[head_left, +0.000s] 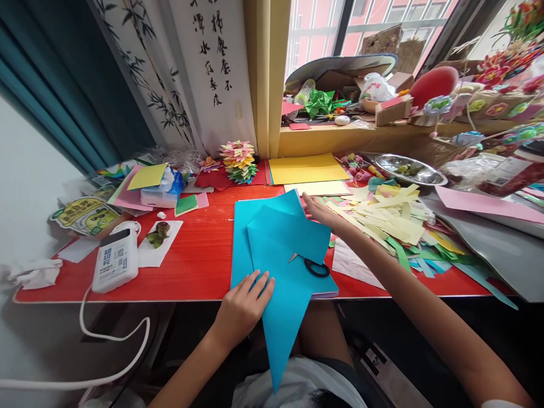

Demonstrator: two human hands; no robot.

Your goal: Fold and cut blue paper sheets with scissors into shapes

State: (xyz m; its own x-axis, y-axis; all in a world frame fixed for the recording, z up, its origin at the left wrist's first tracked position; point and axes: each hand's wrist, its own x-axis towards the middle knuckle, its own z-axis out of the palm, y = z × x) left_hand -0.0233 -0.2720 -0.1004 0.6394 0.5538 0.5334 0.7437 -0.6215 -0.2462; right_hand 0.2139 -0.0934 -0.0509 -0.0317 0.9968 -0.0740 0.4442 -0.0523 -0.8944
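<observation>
Red table (191, 249) beneath, loosely open left hand (245, 303) touches blue paper (285, 289).

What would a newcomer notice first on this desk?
The bright blue paper in the middle of the red table, with black-handled scissors and the left hand against it. Next, the messy heap of cut paper strips on the right, and the colourful folded-paper tower at the back.

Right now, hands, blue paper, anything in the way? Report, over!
Left hand on blue paper; right hand near its upper right. Paper's long point hangs past the table. Black scissors, partly hidden, might be in the way.
</observation>
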